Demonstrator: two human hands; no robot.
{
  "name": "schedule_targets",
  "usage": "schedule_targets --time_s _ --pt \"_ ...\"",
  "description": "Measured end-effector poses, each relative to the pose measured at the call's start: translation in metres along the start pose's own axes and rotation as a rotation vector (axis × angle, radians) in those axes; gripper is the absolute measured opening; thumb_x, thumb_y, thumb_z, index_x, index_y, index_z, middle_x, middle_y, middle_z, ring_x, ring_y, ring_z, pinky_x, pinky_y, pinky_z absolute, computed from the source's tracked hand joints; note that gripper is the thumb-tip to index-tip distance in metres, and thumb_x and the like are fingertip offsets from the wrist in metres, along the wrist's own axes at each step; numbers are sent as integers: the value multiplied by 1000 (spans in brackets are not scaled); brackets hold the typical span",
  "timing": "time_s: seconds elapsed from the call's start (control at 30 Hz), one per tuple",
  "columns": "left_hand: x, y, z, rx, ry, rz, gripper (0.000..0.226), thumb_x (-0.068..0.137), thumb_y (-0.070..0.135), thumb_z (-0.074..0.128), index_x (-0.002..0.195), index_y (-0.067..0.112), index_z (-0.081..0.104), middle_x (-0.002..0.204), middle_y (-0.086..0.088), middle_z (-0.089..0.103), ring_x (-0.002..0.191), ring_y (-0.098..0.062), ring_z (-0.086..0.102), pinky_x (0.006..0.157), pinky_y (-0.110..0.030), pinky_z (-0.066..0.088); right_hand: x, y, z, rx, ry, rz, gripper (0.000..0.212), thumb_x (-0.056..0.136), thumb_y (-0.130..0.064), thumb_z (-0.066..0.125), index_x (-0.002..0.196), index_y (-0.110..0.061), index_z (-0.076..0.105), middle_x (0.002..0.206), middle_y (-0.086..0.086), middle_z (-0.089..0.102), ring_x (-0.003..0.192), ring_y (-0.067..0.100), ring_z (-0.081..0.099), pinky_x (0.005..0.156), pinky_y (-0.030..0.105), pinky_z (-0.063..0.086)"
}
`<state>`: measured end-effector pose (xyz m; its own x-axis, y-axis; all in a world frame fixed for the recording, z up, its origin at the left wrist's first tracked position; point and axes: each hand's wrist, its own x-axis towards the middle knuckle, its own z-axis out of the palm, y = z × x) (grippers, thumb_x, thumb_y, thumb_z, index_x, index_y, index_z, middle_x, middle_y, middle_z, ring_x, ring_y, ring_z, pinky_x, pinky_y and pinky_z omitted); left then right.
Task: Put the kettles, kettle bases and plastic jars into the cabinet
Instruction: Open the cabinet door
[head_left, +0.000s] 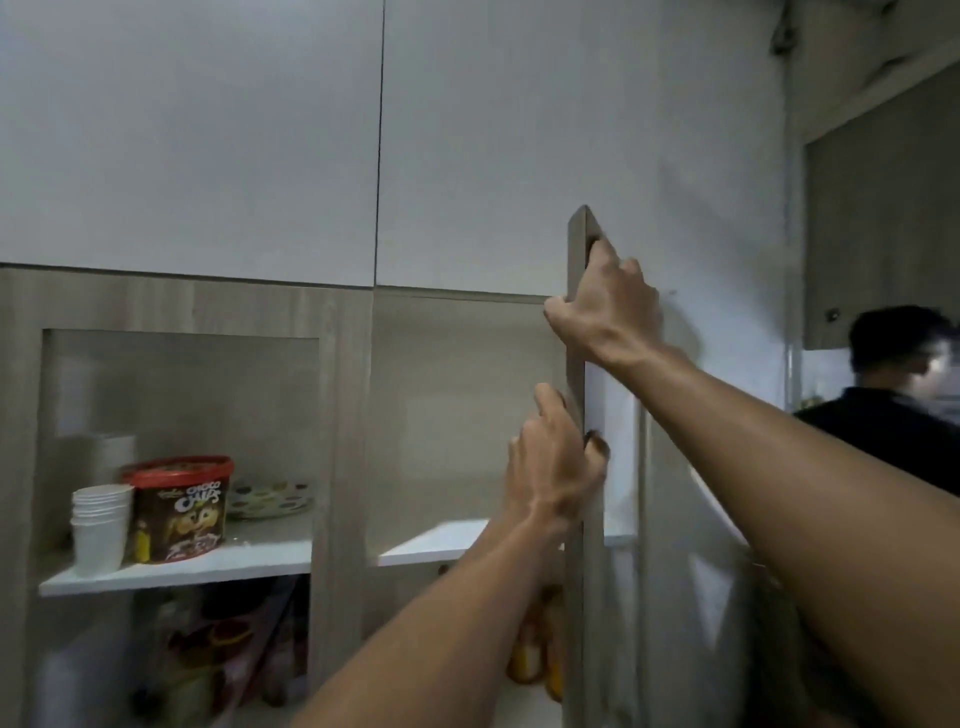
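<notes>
Both my hands hold the edge of the cabinet door, which stands open edge-on to me. My right hand grips it near its top corner. Lower down, my left hand wraps around the same edge. Behind the door the right compartment shows a bare white shelf. No kettle or kettle base is in view. A plastic jar with a red lid stands on the left compartment's shelf.
A stack of white paper cups stands beside the jar, with a dotted plate behind. Packets and yellow items fill the lower shelves. White upper cabinet doors are closed. A person in dark clothes stands at the right.
</notes>
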<state>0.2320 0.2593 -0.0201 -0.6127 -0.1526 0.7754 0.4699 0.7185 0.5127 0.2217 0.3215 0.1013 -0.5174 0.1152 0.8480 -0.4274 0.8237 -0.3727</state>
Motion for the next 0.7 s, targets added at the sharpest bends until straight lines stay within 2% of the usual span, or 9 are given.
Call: schedule_targets --time_s 0.07,0.13,0.2,0.27,0.3,0.4,0.5,0.6,0.7 --pt "-17 32 18 -67 -47 36 31 85 28 62 99 19 36 87 -7 64 81 -33 64 65 -40 48 -3 28 -34 -12 39 23 48 84 -29 58 125 -6 49 116 20 62 104 45 60 79 43 47" --pt "-31 62 39 -160 -110 57 35 84 32 66 106 20 41 96 -5 66 85 -26 64 70 -33 48 -6 57 -67 -18 61 51 38 85 -24 56 116 -3 51 104 19 64 96 44 61 71 38 41" --pt "-42 93 64 -230 -162 61 47 84 37 70 117 19 42 106 -5 64 92 -21 62 73 -26 43 -6 89 -97 -7 77 91 27 85 -16 53 107 -1 51 90 16 58 84 41 58 68 36 37" --pt "-48 124 96 -303 -217 24 64 81 41 73 128 18 37 120 -7 58 104 -23 60 78 -26 44 -5 122 -125 0 82 151 8 82 -8 50 88 -5 46 75 10 47 73 36 47 65 35 34" --pt "-49 139 113 -336 -253 -10 73 79 44 75 133 17 34 128 -7 54 111 -24 57 83 -27 46 -2 139 -138 4 86 180 6 80 -5 48 83 -6 43 71 8 43 72 34 44 65 34 33" --pt "-51 179 172 -404 -348 -121 92 73 56 75 141 18 26 143 -8 41 126 -28 48 98 -36 47 11 196 -169 27 95 249 20 83 -3 49 102 1 51 88 13 54 83 35 53 68 35 38" --pt "-54 214 232 -398 -388 -142 100 70 63 73 143 17 23 144 -10 38 130 -32 42 103 -41 44 30 260 -189 34 98 286 29 87 -5 49 115 0 52 99 15 62 87 33 61 66 37 47" --pt "-59 242 287 -389 -394 -105 106 73 60 73 151 20 13 142 -12 29 131 -34 34 107 -44 39 47 328 -200 35 124 342 26 94 -15 50 117 -3 55 102 14 65 85 30 63 62 34 47" --pt "-57 263 332 -337 -441 -42 100 79 48 74 152 23 10 140 -14 29 128 -36 36 105 -48 41 56 387 -208 46 128 427 27 96 -22 53 114 -3 59 105 15 66 90 31 63 67 34 45"
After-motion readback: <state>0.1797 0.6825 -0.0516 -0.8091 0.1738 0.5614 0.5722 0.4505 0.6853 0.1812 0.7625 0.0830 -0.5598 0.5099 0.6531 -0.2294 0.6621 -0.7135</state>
